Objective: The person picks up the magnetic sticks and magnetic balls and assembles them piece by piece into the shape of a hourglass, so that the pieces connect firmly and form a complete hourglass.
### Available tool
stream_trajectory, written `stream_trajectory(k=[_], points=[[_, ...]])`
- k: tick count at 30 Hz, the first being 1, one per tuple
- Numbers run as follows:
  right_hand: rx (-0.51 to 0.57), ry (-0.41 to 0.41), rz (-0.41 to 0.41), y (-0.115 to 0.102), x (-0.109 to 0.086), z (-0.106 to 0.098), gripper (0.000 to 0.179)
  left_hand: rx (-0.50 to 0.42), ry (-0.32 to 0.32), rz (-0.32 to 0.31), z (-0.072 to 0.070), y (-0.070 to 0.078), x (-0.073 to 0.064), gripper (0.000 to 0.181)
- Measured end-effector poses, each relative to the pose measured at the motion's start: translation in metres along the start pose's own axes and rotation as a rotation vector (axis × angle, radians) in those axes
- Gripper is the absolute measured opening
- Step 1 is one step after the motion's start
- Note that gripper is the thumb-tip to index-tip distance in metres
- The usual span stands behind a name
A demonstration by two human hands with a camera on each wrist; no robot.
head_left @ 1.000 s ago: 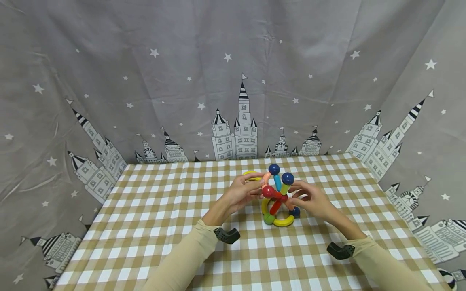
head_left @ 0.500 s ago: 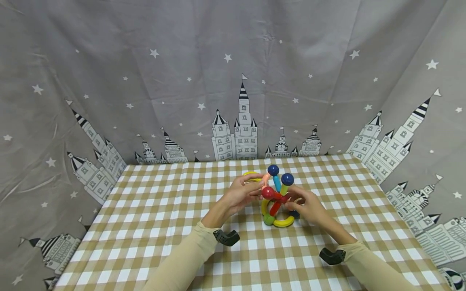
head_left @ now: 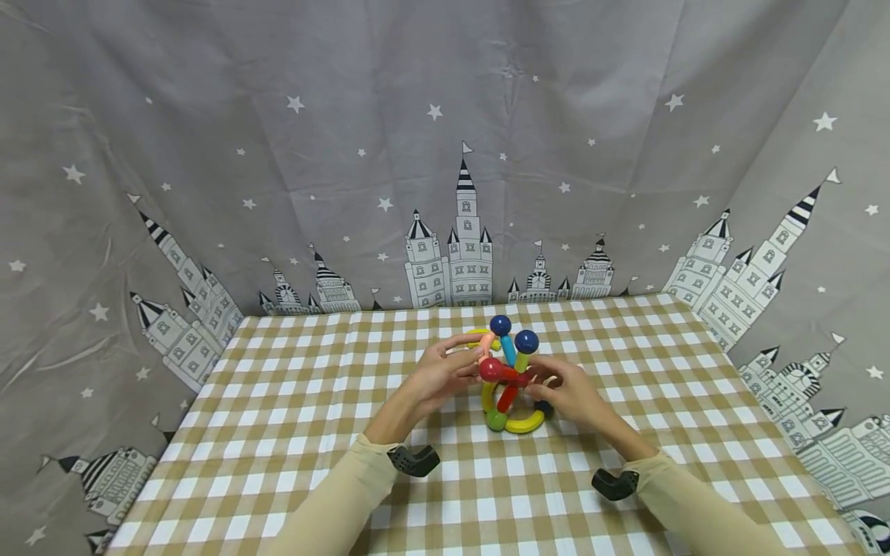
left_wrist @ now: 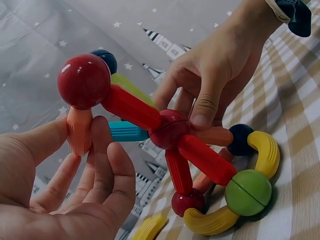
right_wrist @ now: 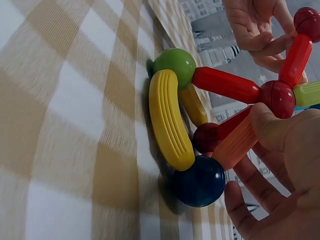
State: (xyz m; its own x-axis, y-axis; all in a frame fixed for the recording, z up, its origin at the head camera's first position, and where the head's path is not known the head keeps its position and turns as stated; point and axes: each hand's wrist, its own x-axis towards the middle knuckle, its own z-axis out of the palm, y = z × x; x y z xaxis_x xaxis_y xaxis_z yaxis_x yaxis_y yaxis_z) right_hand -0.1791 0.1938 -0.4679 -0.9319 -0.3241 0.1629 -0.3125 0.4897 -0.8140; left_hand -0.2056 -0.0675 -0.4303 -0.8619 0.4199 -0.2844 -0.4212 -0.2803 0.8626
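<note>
A ball-and-stick building toy model stands on the checked cloth, its base ring of curved yellow sticks [right_wrist: 170,120] joined by a green ball [left_wrist: 248,192], a dark blue ball [right_wrist: 199,181] and a red ball. Straight sticks rise from the ring to a central red ball [left_wrist: 169,129]. Above it, red, cyan and lime sticks reach to a red ball [head_left: 490,370] and two blue balls [head_left: 526,341]. My left hand [head_left: 433,374] pinches the upper orange stick [left_wrist: 80,131]. My right hand [head_left: 566,390] grips a lower orange stick [right_wrist: 235,144] just under the central ball.
A loose curved yellow stick [head_left: 480,337] lies on the checked tablecloth [head_left: 292,401] behind my left hand. A grey curtain [head_left: 334,154] printed with castles and stars hangs around the back and sides of the table.
My right hand has come in from the right and taken hold of the model by its lower orange stick. Model and both hands have then shifted left.
</note>
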Motion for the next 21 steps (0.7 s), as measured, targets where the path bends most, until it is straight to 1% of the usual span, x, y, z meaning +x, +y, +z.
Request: stream_trajectory(k=[4,9,15,21], points=[[0.033,-0.034,-0.055,-0.003,0.01,0.01,0.04,-0.007,0.031,0.02,-0.012,0.003,-0.008,0.048],[0.038,-0.051,-0.103,-0.012,0.022,0.027,0.038,0.011,0.07,0.053,-0.028,0.008,-0.019,0.047],[0.064,-0.071,-0.123,-0.021,0.033,0.045,0.039,0.013,0.123,0.045,-0.046,0.015,-0.032,0.05],[0.062,-0.067,-0.125,-0.03,0.042,0.06,0.039,0.011,0.146,0.067,-0.062,0.018,-0.041,0.051]])
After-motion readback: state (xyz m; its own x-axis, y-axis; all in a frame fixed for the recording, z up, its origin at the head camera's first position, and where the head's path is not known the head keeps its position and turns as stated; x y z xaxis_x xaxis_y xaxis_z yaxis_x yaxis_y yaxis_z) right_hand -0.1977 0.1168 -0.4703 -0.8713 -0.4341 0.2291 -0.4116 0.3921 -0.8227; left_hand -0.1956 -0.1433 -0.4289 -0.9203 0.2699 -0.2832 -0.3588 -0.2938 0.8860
